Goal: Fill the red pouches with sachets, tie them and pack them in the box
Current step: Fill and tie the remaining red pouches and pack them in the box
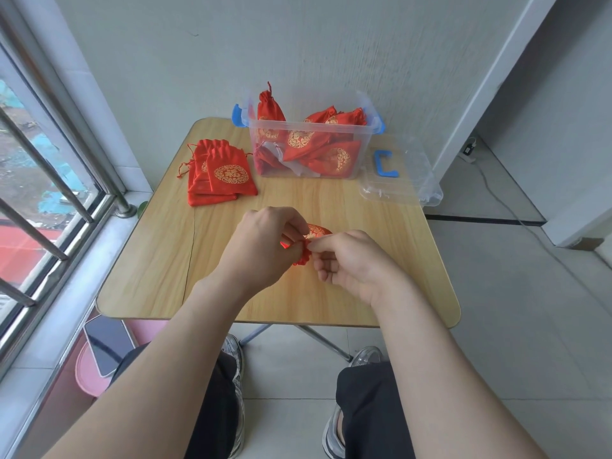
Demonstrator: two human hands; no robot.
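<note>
A red pouch [317, 231] with a gold pattern lies at the middle of the wooden table [159, 260], its gathered neck toward me. My left hand [265, 246] pinches the neck from the left. My right hand [351, 263] pinches it from the right, fingers curled. Much of the pouch is hidden by both hands. A pile of flat red pouches [218, 173] lies at the back left. The clear plastic box [364, 127] with blue latches stands at the back and holds several filled red pouches [324, 150]. No sachets show outside the box.
The box's clear lid [400, 180] with a blue handle lies at the table's right rear, overhanging the edge. A window with metal bars is at the left. A phone [107, 342] rests on a pink stool below the table's left corner. My knees and shoes are under the near edge.
</note>
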